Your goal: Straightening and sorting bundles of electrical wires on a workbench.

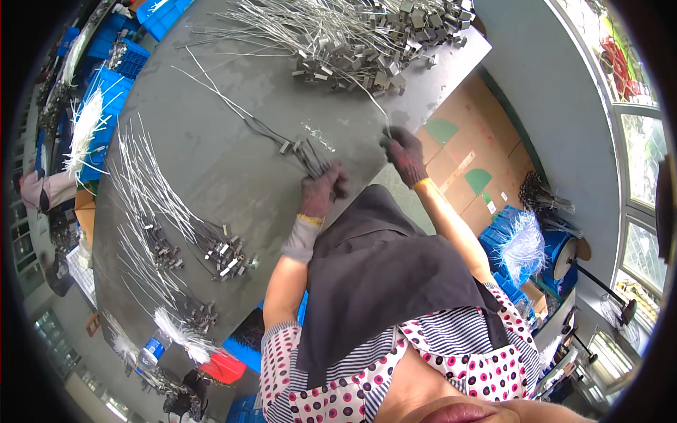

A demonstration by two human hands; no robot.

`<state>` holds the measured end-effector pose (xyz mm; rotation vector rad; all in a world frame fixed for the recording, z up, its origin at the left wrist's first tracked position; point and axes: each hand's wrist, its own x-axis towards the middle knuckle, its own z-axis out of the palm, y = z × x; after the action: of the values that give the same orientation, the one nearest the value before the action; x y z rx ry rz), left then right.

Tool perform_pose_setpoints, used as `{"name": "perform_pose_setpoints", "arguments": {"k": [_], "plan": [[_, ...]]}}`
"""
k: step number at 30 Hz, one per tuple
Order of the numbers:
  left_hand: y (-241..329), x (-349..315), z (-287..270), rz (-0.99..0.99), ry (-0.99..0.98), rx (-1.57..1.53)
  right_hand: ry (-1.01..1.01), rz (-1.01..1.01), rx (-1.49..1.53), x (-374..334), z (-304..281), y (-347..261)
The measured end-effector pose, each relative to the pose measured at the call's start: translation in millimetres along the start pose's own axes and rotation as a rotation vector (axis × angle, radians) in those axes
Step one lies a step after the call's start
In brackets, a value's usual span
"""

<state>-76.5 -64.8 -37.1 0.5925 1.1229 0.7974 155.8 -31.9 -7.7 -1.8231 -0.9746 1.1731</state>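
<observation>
Gloved in dark, stained knit with a yellow cuff, my left hand (321, 192) is closed around a small bundle of dark wires (310, 156) with grey blocks on their ends. My right hand (405, 155), in a similar glove, pinches the end of a pale wire (372, 99) at the table's near right edge. That wire runs up to a large pile of wires with grey metal blocks (381, 49) on the far side. Ahead of my left hand lie a few loose wires (226, 99), crossing each other and reaching toward the held bundle.
On the grey table (197, 162), several sorted wire bundles (159, 190) lie at the left. Blue crates (106, 106) line the far left, where another person's arm (53, 189) shows. Flattened cardboard (469, 134) and a blue bin (504, 229) are at right. A bottle (151, 350) stands lower left.
</observation>
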Motion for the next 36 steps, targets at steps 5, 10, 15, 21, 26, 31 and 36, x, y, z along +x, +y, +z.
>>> {"name": "perform_pose_setpoints", "arguments": {"k": [5, 10, 15, 21, 26, 31, 36], "plan": [[-4.4, 61.5, 45.3, -0.021, -0.043, -0.316, -0.067, 0.076, -0.144, -85.9, -63.9, 56.0], [-11.5, 94.8, 64.5, -0.069, -0.273, -0.478, -0.201, 0.211, -0.221, -177.9, -130.0, 123.5], [-5.5, 113.6, 59.1, -0.012, -0.099, -0.627, -0.081, 0.363, -0.128, -227.3, -155.4, 189.5], [37.7, 104.3, 49.4, 0.248, -0.092, -0.704, -0.069, 0.299, -0.167, -224.8, -164.7, 209.9], [53.8, 87.6, 40.2, 0.307, 0.027, -0.693, -0.049, 0.276, -0.155, -214.9, -168.4, 212.4], [40.9, 79.9, 39.5, 0.253, 0.054, -0.624, 0.000, 0.246, -0.143, -209.8, -165.8, 207.7], [20.1, 69.1, 39.4, 0.250, -0.087, -0.559, -0.140, 0.080, -0.269, -151.1, -128.5, 122.7]]}}
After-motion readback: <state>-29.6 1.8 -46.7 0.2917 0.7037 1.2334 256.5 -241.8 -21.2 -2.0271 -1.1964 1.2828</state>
